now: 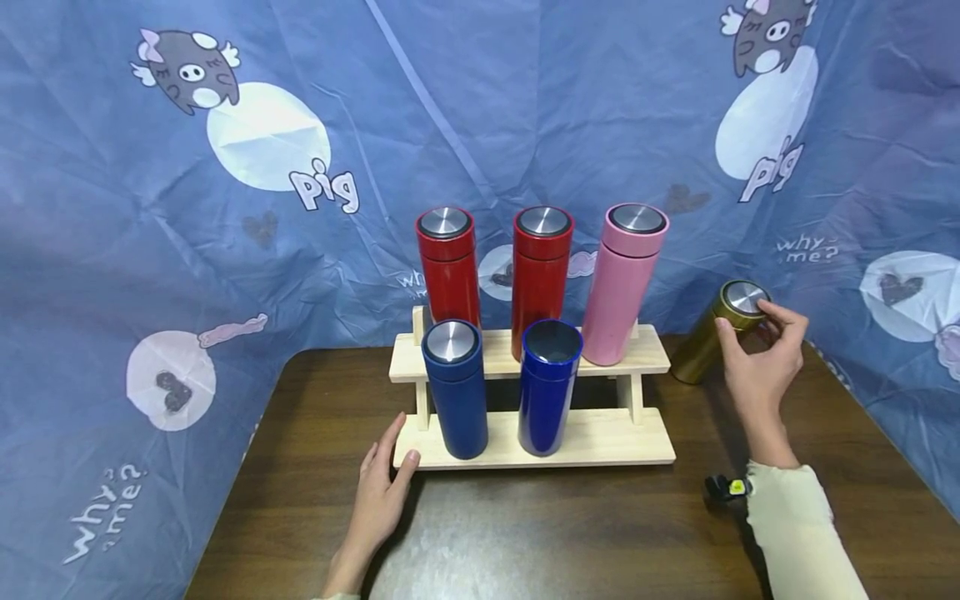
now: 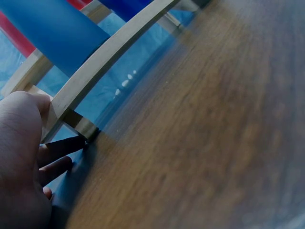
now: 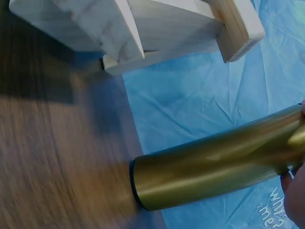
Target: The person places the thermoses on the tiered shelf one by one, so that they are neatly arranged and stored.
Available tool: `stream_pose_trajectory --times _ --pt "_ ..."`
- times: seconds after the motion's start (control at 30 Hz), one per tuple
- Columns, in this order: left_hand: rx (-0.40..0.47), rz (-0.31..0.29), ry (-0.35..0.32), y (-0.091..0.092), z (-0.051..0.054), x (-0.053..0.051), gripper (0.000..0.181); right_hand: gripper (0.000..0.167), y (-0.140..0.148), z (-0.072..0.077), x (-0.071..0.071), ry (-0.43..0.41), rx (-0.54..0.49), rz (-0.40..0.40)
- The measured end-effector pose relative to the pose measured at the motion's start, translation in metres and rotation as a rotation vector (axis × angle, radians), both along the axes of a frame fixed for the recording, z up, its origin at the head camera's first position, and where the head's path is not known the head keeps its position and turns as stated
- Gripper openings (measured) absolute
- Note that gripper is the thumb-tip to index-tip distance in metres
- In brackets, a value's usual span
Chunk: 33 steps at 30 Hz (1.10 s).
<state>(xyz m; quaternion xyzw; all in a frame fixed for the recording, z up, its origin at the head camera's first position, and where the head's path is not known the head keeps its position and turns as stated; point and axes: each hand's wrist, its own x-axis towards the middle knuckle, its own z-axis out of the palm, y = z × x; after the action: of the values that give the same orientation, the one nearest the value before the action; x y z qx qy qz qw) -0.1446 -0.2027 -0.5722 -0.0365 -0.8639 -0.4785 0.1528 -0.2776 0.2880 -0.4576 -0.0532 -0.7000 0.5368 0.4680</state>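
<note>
At the right, my right hand (image 1: 763, 367) grips a gold thermos (image 1: 693, 350) around its lidded top. In the right wrist view the thermos (image 3: 214, 164) has its base at the wooden tabletop; whether it touches is hard to tell. My left hand (image 1: 381, 492) holds the left end of the lower board of a two-tier wooden rack (image 1: 600, 437). In the left wrist view the thumb of that hand (image 2: 21, 157) lies against the board's end, with other fingers below. On the lower tier stand a matte blue thermos (image 1: 459, 408) and a glossy blue thermos (image 1: 546, 408).
Two red thermoses, one left (image 1: 452, 279) and one in the middle (image 1: 538, 283), and a pink thermos (image 1: 618, 292) stand on the upper tier. A small black object with a yellow mark (image 1: 726, 487) is beside the right sleeve. Blue printed cloth (image 1: 375, 275) hangs behind the brown table (image 1: 525, 533).
</note>
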Motion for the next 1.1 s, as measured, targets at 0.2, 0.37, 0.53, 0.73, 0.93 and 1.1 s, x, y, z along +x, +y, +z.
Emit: stream_pose_trajectory --times 0.2,0.37,0.53,0.73,0.93,1.1 --pt "-0.001 -0.001 -0.001 0.001 0.0 0.001 0.058 0.045 -0.013 0.005 0.013 0.092 0.022 0.006" --pt "0.0 -0.001 0.0 0.001 0.0 0.001 0.059 0.044 -0.011 0.003 0.012 0.142 0.081 0.004" --pt "0.0 -0.006 0.002 0.001 0.0 0.002 0.058 0.044 -0.012 0.004 0.013 0.209 0.088 -0.006" --pt "0.004 0.002 0.001 0.0 0.0 0.001 0.058 0.047 -0.016 0.011 0.02 0.287 0.056 0.004" --pt "0.005 -0.006 -0.003 0.0 0.0 0.0 0.059 0.051 -0.018 0.017 0.023 0.355 0.015 0.007" --pt "0.006 -0.01 -0.003 0.0 0.0 0.0 0.059 0.053 -0.02 0.022 0.027 0.424 -0.02 0.017"
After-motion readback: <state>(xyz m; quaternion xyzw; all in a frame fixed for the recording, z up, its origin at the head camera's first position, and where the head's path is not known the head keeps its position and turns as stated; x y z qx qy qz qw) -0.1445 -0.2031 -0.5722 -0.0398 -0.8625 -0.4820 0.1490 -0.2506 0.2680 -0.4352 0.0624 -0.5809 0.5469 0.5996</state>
